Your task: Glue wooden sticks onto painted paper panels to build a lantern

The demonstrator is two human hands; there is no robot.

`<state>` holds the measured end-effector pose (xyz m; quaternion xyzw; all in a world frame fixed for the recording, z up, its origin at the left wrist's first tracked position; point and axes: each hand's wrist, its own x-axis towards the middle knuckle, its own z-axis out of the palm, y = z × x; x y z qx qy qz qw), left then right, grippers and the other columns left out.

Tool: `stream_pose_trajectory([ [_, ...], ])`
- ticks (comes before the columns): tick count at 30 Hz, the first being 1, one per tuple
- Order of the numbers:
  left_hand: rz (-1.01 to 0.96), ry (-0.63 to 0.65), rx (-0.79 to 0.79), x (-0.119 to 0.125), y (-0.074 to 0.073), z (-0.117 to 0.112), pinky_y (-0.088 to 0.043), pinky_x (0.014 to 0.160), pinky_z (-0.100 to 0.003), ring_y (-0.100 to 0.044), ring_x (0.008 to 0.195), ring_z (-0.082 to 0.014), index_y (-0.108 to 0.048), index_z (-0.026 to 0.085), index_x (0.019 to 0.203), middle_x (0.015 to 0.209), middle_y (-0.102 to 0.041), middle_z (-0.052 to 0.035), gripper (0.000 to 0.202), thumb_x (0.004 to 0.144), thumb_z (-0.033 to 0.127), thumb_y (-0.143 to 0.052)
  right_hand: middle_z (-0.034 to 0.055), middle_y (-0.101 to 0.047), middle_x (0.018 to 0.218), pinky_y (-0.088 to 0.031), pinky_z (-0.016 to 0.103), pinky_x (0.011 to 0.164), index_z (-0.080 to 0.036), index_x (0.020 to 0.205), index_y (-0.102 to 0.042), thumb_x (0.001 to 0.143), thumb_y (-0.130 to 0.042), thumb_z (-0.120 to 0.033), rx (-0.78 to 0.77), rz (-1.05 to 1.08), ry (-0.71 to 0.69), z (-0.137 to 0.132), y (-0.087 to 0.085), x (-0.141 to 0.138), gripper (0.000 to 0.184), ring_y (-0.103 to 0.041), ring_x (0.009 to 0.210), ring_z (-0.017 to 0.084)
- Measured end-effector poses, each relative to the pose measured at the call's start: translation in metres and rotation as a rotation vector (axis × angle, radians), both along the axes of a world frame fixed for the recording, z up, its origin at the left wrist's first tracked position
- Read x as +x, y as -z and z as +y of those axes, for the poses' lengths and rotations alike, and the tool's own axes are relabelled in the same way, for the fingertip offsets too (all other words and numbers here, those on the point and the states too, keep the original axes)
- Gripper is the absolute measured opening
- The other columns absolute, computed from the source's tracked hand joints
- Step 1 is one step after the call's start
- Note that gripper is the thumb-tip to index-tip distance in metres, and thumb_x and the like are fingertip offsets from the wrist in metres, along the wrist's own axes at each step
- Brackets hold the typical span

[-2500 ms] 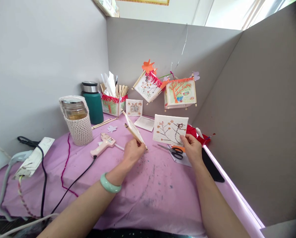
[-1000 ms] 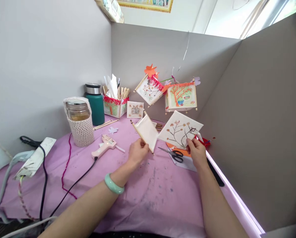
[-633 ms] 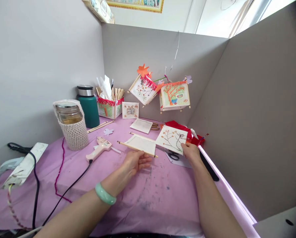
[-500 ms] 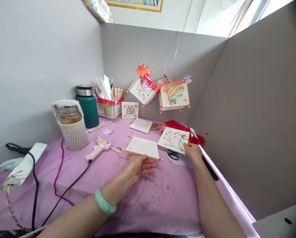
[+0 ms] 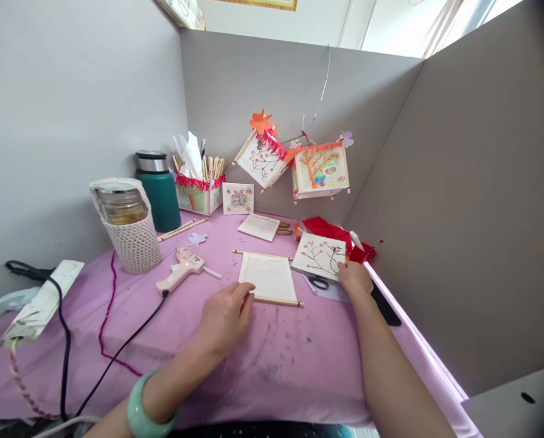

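A blank white paper panel (image 5: pixel 269 277) with a thin wooden stick along two edges lies flat on the purple cloth (image 5: pixel 272 365). My left hand (image 5: pixel 225 317) rests just left of its near corner, fingers loosely apart, holding nothing. My right hand (image 5: pixel 355 279) pinches the near corner of a second panel (image 5: pixel 320 255) painted with a branch and orange blossoms, which is tilted low over black-handled scissors (image 5: pixel 318 281).
A pink glue gun (image 5: pixel 181 271) with a black cord lies left of the blank panel. Behind stand a jar in a crochet cover (image 5: pixel 128 225), a green flask (image 5: pixel 157 190) and a stick box (image 5: pixel 198 190). Two paper lanterns (image 5: pixel 320 170) hang at the back. Grey partitions enclose the desk.
My left hand lowered the blank stick-edged panel flat onto the cloth and let go, drawing back toward me. My right hand brought the blossom panel down low over the scissors.
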<state>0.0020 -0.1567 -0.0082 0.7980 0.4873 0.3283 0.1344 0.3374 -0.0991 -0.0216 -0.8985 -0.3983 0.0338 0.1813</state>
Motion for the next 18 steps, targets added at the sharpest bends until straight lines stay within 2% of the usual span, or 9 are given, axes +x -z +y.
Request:
stream_pose_trajectory([
  [4,0.160,-0.159,0.129,-0.022,-0.004,0.014,-0.043,0.074,-0.030,-0.060,0.085,-0.0198,-0.062,0.019,0.103,0.095,-0.067,-0.0056,0.027,0.087,0.025,-0.040,0.0192,-0.059,0.109,-0.044,0.037,0.075,-0.015,0.115,-0.060,0.084,-0.042,-0.038,0.116,-0.122,0.042,-0.006,-0.004,-0.004,0.042,-0.059,0.096,0.030],
  [6,0.286,-0.276,0.194,-0.035,-0.009,0.022,-0.043,0.074,-0.032,-0.059,0.090,-0.0229,-0.062,0.018,0.103,0.096,-0.066,-0.0075,0.028,0.088,0.026,-0.040,0.0180,-0.059,0.108,-0.043,0.034,0.075,-0.014,0.111,-0.062,0.084,-0.043,-0.038,0.239,-0.187,-0.018,-0.009,-0.007,-0.010,0.040,-0.059,0.094,0.027],
  [7,0.351,-0.340,0.213,-0.043,-0.013,0.026,-0.043,0.073,-0.033,-0.058,0.091,-0.0248,-0.062,0.017,0.102,0.096,-0.066,-0.0089,0.028,0.088,0.027,-0.039,0.0157,-0.061,0.103,-0.042,0.032,0.073,-0.015,0.105,-0.064,0.084,-0.043,-0.039,0.297,-0.192,-0.097,-0.011,-0.009,-0.015,0.038,-0.059,0.091,0.025],
  [9,0.468,-0.438,0.207,-0.060,-0.018,0.032,-0.043,0.072,-0.036,-0.056,0.092,-0.0277,-0.063,0.015,0.098,0.095,-0.065,-0.0118,0.030,0.088,0.029,-0.038,0.0085,-0.065,0.087,-0.040,0.028,0.068,-0.018,0.089,-0.067,0.084,-0.043,-0.041,0.359,-0.129,-0.348,-0.015,-0.013,-0.029,0.034,-0.058,0.079,0.020],
  [11,0.563,-0.492,0.161,-0.076,-0.021,0.037,-0.043,0.072,-0.037,-0.055,0.092,-0.0297,-0.063,0.012,0.094,0.093,-0.064,-0.0142,0.032,0.087,0.031,-0.038,0.0022,-0.062,0.068,-0.037,0.024,0.060,-0.018,0.073,-0.064,0.083,-0.044,-0.044,0.311,0.005,-0.636,-0.020,-0.016,-0.047,0.034,-0.054,0.065,0.015],
  [13,0.628,-0.514,0.102,-0.089,-0.020,0.040,-0.043,0.073,-0.038,-0.055,0.092,-0.0307,-0.062,0.010,0.093,0.094,-0.063,-0.0161,0.034,0.086,0.035,-0.040,-0.0007,-0.056,0.058,-0.033,0.023,0.053,-0.018,0.062,-0.060,0.082,-0.045,-0.046,0.204,0.110,-0.835,-0.025,-0.018,-0.067,0.037,-0.049,0.057,0.013],
  [15,0.660,-0.511,0.048,-0.097,-0.018,0.042,-0.043,0.073,-0.038,-0.056,0.092,-0.0313,-0.061,0.009,0.094,0.095,-0.063,-0.0175,0.036,0.084,0.037,-0.042,-0.0017,-0.055,0.057,-0.031,0.022,0.052,-0.018,0.059,-0.058,0.080,-0.049,-0.044,0.110,0.158,-0.944,-0.030,-0.018,-0.084,0.035,-0.047,0.055,0.012],
  [18,0.662,-0.504,-0.017,-0.098,-0.013,0.047,-0.044,0.072,-0.038,-0.056,0.092,-0.0317,-0.059,0.008,0.096,0.096,-0.063,-0.0184,0.036,0.082,0.037,-0.043,-0.0011,-0.059,0.060,-0.032,0.022,0.054,-0.018,0.062,-0.059,0.076,-0.055,-0.039,0.036,0.160,-0.995,-0.033,-0.017,-0.100,0.026,-0.050,0.057,0.012],
])
